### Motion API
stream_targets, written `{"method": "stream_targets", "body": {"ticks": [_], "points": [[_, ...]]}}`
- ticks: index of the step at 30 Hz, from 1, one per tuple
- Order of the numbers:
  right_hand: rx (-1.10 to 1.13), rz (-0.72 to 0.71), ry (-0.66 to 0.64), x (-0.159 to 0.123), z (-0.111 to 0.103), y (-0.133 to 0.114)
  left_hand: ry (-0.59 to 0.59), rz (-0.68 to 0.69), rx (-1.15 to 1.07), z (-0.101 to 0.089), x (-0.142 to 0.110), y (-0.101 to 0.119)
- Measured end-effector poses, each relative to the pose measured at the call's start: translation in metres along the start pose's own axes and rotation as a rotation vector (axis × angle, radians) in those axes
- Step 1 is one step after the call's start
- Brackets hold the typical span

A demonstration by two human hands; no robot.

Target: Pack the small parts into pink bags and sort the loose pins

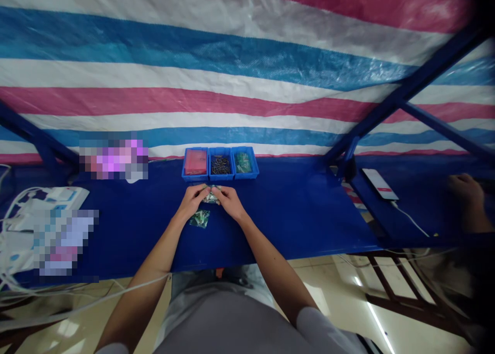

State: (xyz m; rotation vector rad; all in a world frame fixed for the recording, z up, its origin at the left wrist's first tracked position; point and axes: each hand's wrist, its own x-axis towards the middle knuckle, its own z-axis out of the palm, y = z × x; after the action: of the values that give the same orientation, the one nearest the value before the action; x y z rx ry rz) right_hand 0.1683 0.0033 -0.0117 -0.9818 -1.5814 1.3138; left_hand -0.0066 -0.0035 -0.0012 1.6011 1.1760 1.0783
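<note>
My left hand (pixel 194 200) and my right hand (pixel 229 200) meet over the blue table, thumbs and fingers closed on a small clear plastic bag (pixel 211 197). What the bag contains is too small to make out. Just below my left hand, another small clear bag (pixel 200 218) with green and pale bits lies flat on the table. Beyond my hands stand three joined blue bins: one with pinkish-red flat pieces (pixel 196 162), one with dark screws (pixel 220 165), and one with green-tinted small bags (pixel 243 162).
On the left lie white power strips with cables (pixel 23 225) and blurred-out items. A phone (pixel 379 184) with a white cable rests on a table to the right, near another person's hand (pixel 466 189). Blue metal frame bars (pixel 386 104) and a striped tarp (pixel 247 101) rise behind.
</note>
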Motion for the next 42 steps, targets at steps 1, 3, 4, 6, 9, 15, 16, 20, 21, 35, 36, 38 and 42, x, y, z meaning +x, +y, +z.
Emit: {"method": "stream_targets", "body": {"ticks": [1,3,4,6,9,15,16,20,21,35,36,38,42], "points": [[0.000,0.008,0.008,-0.0001,-0.0002,0.0002,-0.004,-0.001,0.007,0.0000,0.0002,-0.0004],[-0.010,0.018,0.021,-0.0001,-0.0009,0.0008,-0.002,0.001,0.017,0.0000,0.0003,-0.0011],[-0.018,0.019,0.025,0.0000,-0.0013,0.0011,0.001,0.004,0.021,0.0000,0.0003,-0.0014],[-0.031,0.016,0.024,0.0002,-0.0018,0.0017,0.002,0.011,0.025,-0.0001,0.0004,-0.0018],[-0.039,0.012,0.024,0.0003,-0.0016,0.0023,-0.006,0.018,0.019,-0.0001,0.0004,-0.0017],[-0.082,-0.025,0.033,-0.0007,-0.0010,0.0017,0.009,0.002,-0.036,0.0009,-0.0004,-0.0012],[-0.084,-0.029,0.037,-0.0009,-0.0012,0.0017,0.017,-0.006,-0.046,0.0012,-0.0005,-0.0014],[-0.083,-0.023,0.046,-0.0008,-0.0019,0.0031,0.029,-0.013,-0.054,0.0020,-0.0006,-0.0020],[-0.087,-0.018,0.042,-0.0006,-0.0019,0.0037,0.027,-0.009,-0.048,0.0019,-0.0004,-0.0019],[-0.098,0.062,0.068,-0.0018,0.0009,0.0035,0.061,-0.029,-0.076,0.0016,-0.0009,0.0001],[-0.100,0.053,0.067,-0.0017,0.0007,0.0035,0.062,-0.031,-0.082,0.0016,-0.0008,0.0002],[-0.099,0.039,0.065,-0.0014,0.0000,0.0038,0.064,-0.033,-0.083,0.0016,-0.0007,0.0000],[-0.091,0.010,0.063,-0.0008,-0.0015,0.0039,0.070,-0.023,-0.064,0.0014,-0.0006,-0.0009]]}}
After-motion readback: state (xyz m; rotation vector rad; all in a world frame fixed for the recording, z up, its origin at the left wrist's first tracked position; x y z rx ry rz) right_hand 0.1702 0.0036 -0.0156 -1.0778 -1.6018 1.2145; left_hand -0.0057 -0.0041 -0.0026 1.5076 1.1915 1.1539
